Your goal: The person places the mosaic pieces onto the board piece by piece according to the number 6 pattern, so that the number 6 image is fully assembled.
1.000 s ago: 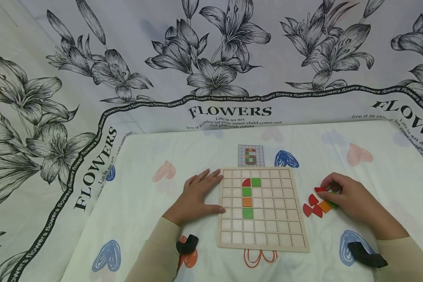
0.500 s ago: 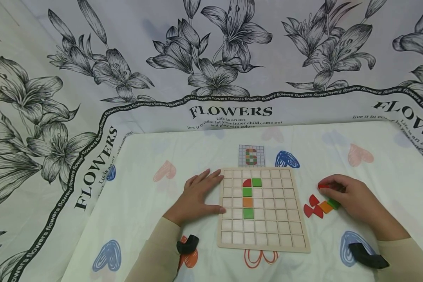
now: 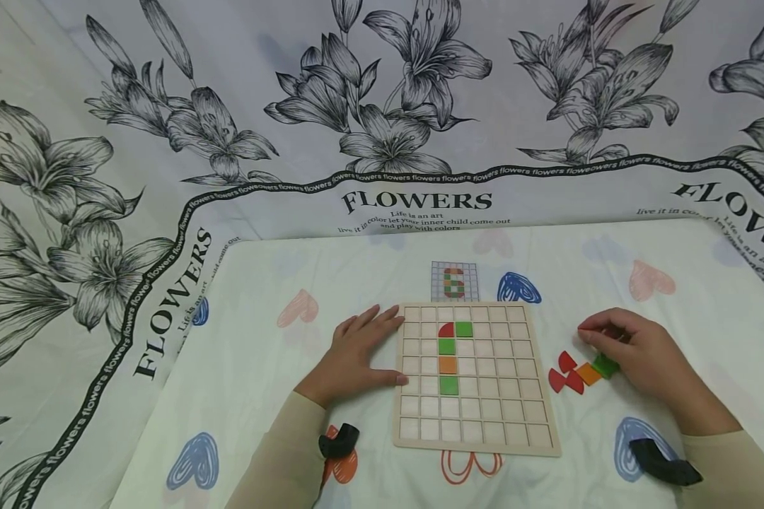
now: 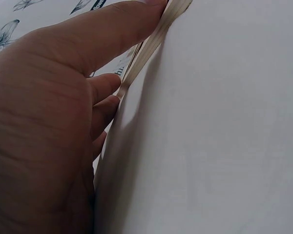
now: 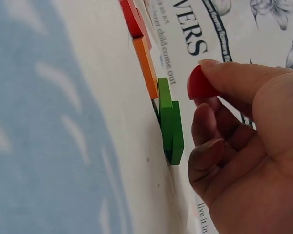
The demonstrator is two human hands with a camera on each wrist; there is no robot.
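Note:
My left hand (image 3: 353, 357) rests along the left edge of a square wooden grid board (image 3: 476, 447), thumb and fingers spread and fairly straight against it. In the grid sit a red quarter-circle tile (image 3: 446, 330) and several square ones, green and orange. Right of the board, my right hand (image 3: 643, 360) pinches another red quarter-circle tile (image 5: 201, 84) between thumb and fingertips, clear of the table. Under and beside it lie loose red tiles (image 3: 566, 361), an orange square tile (image 3: 588, 373) and green tiles (image 3: 605, 366); the right wrist view shows two green ones overlapping.
A small printed card (image 3: 454, 281) with a coloured figure 6 on a grid lies just behind the board. The table cover (image 3: 242, 367) is pale with printed hearts. A flower-patterned cloth (image 3: 414, 106) hangs behind and at the left.
My right hand has picked the red tile up from the loose pile and raised it slightly, uncovering more of the green tiles. The left hand and the board have stayed put.

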